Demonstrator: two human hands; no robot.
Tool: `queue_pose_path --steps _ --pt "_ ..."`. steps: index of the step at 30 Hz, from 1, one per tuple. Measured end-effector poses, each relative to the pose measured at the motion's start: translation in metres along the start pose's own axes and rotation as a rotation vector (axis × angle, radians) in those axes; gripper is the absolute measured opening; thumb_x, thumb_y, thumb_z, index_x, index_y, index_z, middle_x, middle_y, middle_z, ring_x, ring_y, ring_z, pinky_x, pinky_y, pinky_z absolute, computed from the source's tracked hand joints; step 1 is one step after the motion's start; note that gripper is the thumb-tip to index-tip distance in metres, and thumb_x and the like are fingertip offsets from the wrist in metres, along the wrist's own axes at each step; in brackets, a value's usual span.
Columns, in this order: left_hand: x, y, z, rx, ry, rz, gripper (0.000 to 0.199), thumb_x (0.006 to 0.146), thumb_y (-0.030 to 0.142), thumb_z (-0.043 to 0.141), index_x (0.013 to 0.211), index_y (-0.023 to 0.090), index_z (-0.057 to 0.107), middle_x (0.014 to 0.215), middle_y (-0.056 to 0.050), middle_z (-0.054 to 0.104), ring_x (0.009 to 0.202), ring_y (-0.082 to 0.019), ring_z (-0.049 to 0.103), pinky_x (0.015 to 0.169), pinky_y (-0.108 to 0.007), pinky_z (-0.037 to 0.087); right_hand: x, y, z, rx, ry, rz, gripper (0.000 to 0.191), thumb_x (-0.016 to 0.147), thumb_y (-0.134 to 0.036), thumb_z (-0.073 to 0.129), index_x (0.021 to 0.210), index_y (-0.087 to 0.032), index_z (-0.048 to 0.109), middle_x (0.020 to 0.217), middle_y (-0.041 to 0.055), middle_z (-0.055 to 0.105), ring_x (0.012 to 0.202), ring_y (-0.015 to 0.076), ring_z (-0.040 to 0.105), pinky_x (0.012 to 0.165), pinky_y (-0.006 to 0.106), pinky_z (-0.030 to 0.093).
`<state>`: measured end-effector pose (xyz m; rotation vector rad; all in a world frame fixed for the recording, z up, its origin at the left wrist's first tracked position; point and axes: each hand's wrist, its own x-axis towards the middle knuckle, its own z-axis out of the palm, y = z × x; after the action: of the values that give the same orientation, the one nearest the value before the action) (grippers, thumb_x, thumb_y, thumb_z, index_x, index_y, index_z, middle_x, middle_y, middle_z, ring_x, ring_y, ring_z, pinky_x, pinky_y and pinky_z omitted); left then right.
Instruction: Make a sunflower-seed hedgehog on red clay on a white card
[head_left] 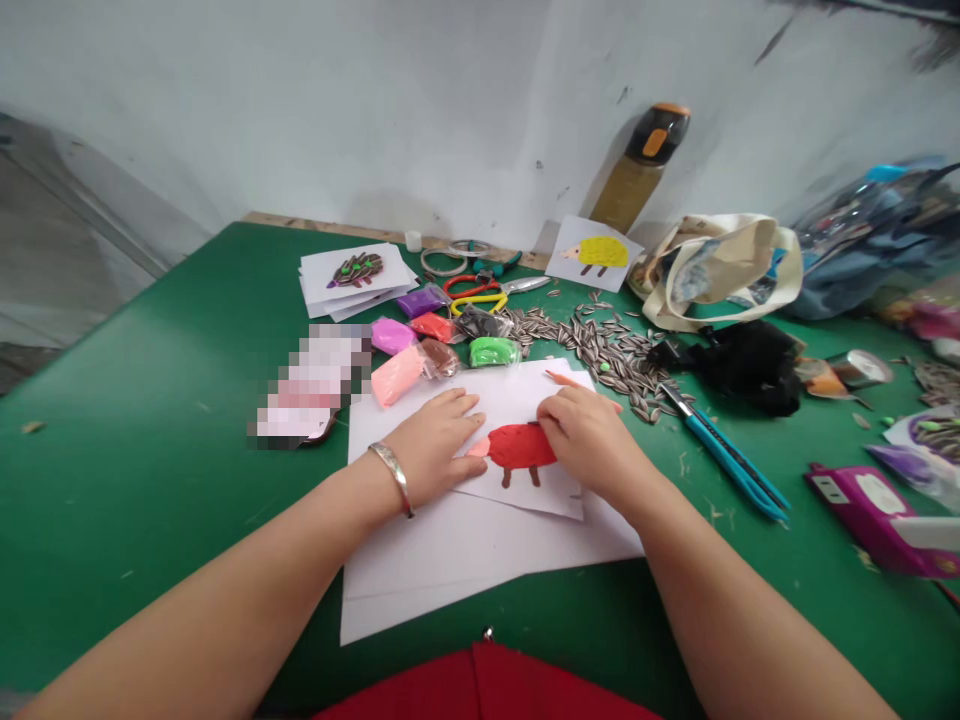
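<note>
A red clay animal (517, 446) with a pink snout and two brown legs lies flat on a small white card (551, 497), on top of larger white paper sheets (420, 570). My left hand (435, 445) rests on the card's left side, fingers spread, with its fingertips beside the pink snout. My right hand (589, 435) is bent over the right end of the red body; its fingers are curled together, and anything beneath them is hidden. An orange pencil (562, 379) lies just beyond the right hand, partly covered by it.
Bagged clay (397, 375), scissors (480, 290) and sunflower seeds (615, 350) lie beyond the paper. A blue utility knife (735, 460) and a purple device (877, 510) are at the right, a phone (311, 390) at the left. A bottle (637, 175) leans on the wall.
</note>
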<state>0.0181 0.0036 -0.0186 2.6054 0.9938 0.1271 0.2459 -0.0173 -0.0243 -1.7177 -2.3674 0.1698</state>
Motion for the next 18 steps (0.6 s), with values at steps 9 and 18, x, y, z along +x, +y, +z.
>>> queue_pose_path --steps 9,18 --pt "-0.0001 -0.0019 0.0024 -0.001 0.01 0.015 0.028 0.083 0.034 0.06 0.1 0.013 0.061 0.114 -0.013 0.054 0.11 -0.027 0.047 0.099 -0.041 0.039 -0.0017 -0.0045 -0.0047 -0.103 -0.07 0.12 0.027 0.087 -0.015 0.04 0.075 -0.018 0.064 0.081 0.0065 0.064 0.084 0.0206 0.056 0.072 0.031 0.032" --pt "-0.0003 0.0005 -0.0011 -0.012 0.006 0.004 0.025 0.082 0.034 0.059 0.096 0.013 0.061 0.112 -0.013 0.055 0.109 -0.028 0.047 0.098 -0.041 0.039 -0.0057 -0.0014 -0.0028 -0.158 -0.05 0.101 0.025 0.086 -0.013 0.04 0.072 -0.018 0.061 0.077 0.0081 0.063 0.079 0.0215 0.055 0.067 0.032 0.03"
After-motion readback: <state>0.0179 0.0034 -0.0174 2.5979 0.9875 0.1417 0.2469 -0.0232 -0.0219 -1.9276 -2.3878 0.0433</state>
